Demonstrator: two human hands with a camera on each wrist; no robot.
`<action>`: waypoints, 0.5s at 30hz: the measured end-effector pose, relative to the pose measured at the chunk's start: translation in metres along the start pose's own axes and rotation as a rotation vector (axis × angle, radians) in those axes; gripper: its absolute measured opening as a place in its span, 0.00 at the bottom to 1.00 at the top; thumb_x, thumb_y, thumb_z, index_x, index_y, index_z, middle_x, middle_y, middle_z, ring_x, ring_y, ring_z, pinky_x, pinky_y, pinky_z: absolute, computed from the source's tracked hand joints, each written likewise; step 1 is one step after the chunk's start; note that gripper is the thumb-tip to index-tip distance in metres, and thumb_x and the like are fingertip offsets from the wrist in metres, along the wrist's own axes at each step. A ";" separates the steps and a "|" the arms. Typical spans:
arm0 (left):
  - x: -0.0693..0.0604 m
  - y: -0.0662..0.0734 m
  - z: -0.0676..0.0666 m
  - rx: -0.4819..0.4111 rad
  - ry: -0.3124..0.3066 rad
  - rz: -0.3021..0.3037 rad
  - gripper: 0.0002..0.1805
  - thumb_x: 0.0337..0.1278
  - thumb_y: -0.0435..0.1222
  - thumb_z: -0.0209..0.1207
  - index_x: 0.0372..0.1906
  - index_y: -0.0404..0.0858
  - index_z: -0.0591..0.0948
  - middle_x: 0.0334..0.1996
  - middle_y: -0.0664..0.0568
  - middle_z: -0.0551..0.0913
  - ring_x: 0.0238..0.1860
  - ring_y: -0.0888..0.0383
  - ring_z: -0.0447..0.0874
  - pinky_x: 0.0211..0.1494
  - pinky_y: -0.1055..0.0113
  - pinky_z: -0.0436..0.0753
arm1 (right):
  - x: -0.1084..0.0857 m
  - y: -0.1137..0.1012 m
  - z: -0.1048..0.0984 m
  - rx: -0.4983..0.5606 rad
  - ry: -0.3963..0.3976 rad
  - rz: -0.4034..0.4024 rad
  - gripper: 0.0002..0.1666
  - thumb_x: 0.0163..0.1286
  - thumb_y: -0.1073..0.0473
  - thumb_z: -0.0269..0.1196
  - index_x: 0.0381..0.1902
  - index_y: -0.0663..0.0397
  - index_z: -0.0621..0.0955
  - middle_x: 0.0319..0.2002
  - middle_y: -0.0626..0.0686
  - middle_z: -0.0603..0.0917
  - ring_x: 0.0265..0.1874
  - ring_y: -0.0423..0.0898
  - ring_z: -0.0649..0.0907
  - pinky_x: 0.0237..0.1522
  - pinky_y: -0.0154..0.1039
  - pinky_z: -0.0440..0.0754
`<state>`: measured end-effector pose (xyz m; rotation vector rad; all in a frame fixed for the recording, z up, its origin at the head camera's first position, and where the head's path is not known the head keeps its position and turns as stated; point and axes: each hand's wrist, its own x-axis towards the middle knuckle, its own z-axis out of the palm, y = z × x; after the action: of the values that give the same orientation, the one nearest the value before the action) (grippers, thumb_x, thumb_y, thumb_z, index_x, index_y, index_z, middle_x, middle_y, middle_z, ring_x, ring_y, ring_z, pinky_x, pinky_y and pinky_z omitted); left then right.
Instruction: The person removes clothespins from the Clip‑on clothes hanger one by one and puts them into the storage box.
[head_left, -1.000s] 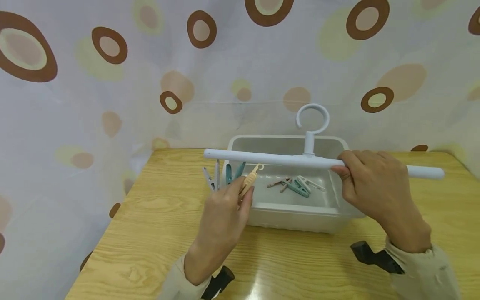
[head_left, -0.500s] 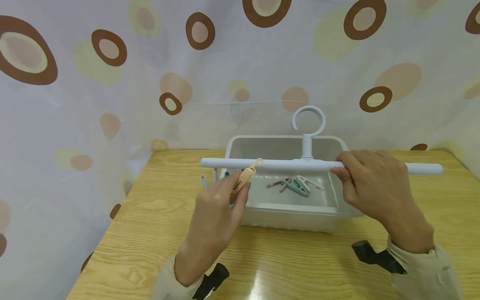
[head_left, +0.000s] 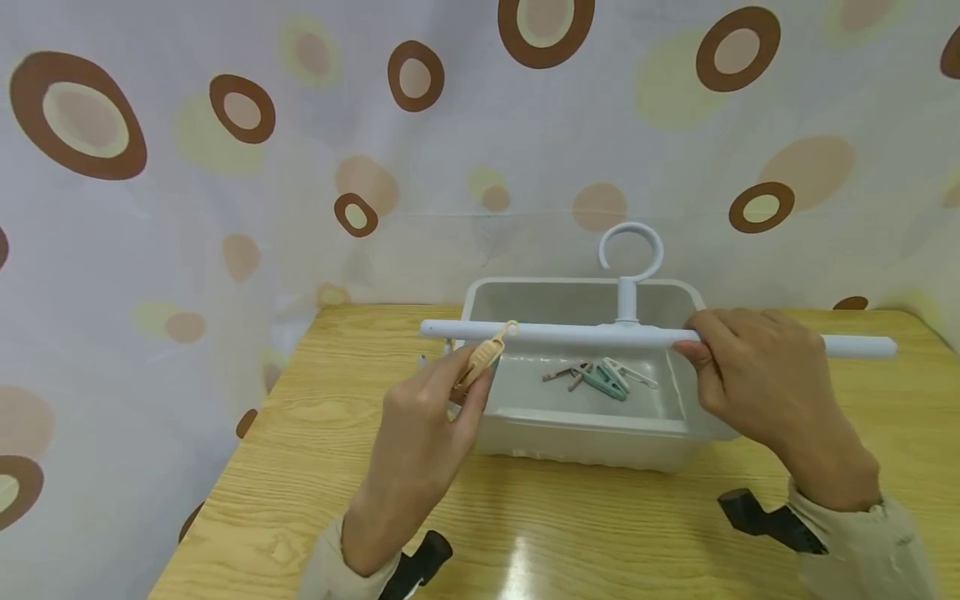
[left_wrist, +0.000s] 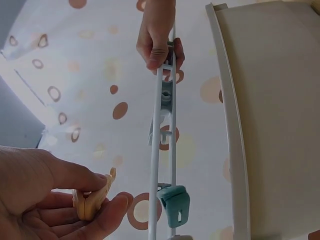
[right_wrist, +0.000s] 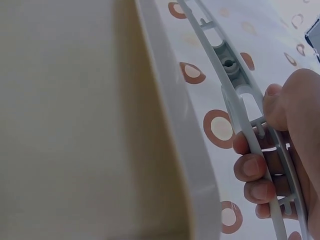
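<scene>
My left hand (head_left: 416, 429) pinches a pale yellow clothes peg (head_left: 481, 360) between thumb and fingers. The peg's small hook points up, in front of the left part of a white clothes hanger (head_left: 570, 334) in the head view. My right hand (head_left: 765, 383) grips the hanger's bar right of its round hook, holding it nearly level above a tub. In the left wrist view, a teal peg (left_wrist: 175, 205) hangs from the bar, and the yellow peg (left_wrist: 92, 199) is apart from it. Other pegs on the bar's left end are mostly hidden behind my left hand.
A whitish plastic tub (head_left: 585, 421) stands on the wooden table (head_left: 300, 475) beneath the hanger. Several loose pegs (head_left: 603, 379) in teal, white and brownish tones lie on its floor. A patterned curtain (head_left: 465, 108) closes off the back and left side.
The hanger's left end has dropped, so the bar is more level. My left hand has shifted slightly left, and the yellow peg now overlaps the bar in the head view. My right hand keeps its grip.
</scene>
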<state>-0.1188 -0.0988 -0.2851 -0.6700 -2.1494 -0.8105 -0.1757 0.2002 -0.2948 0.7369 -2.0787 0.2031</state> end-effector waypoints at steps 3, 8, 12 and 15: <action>0.000 -0.001 -0.001 0.005 -0.008 -0.002 0.11 0.49 0.23 0.66 0.40 0.25 0.81 0.28 0.43 0.84 0.25 0.57 0.85 0.29 0.74 0.81 | -0.004 0.003 -0.001 -0.004 -0.017 -0.006 0.35 0.77 0.40 0.36 0.23 0.58 0.73 0.13 0.48 0.68 0.11 0.48 0.70 0.19 0.49 0.71; 0.002 -0.003 -0.004 0.010 -0.013 0.006 0.11 0.49 0.22 0.66 0.40 0.25 0.81 0.29 0.43 0.85 0.25 0.57 0.85 0.29 0.74 0.81 | -0.009 0.008 -0.003 -0.021 -0.039 -0.020 0.34 0.78 0.40 0.36 0.23 0.58 0.73 0.13 0.47 0.68 0.10 0.46 0.68 0.17 0.48 0.70; 0.005 -0.005 -0.005 0.028 -0.002 0.029 0.10 0.48 0.22 0.67 0.39 0.26 0.81 0.28 0.44 0.85 0.24 0.58 0.85 0.28 0.72 0.81 | -0.013 0.010 -0.005 -0.024 -0.030 -0.017 0.34 0.78 0.41 0.37 0.23 0.58 0.73 0.13 0.48 0.68 0.10 0.47 0.67 0.16 0.49 0.70; 0.009 -0.007 -0.007 0.049 0.003 0.043 0.10 0.48 0.23 0.67 0.38 0.26 0.81 0.28 0.43 0.85 0.24 0.57 0.85 0.27 0.71 0.81 | -0.015 0.011 -0.007 -0.025 -0.024 -0.004 0.32 0.77 0.41 0.39 0.24 0.58 0.73 0.13 0.49 0.69 0.10 0.47 0.66 0.16 0.49 0.70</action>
<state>-0.1253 -0.1066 -0.2764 -0.6865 -2.1380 -0.7330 -0.1711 0.2185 -0.3016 0.7318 -2.0985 0.1664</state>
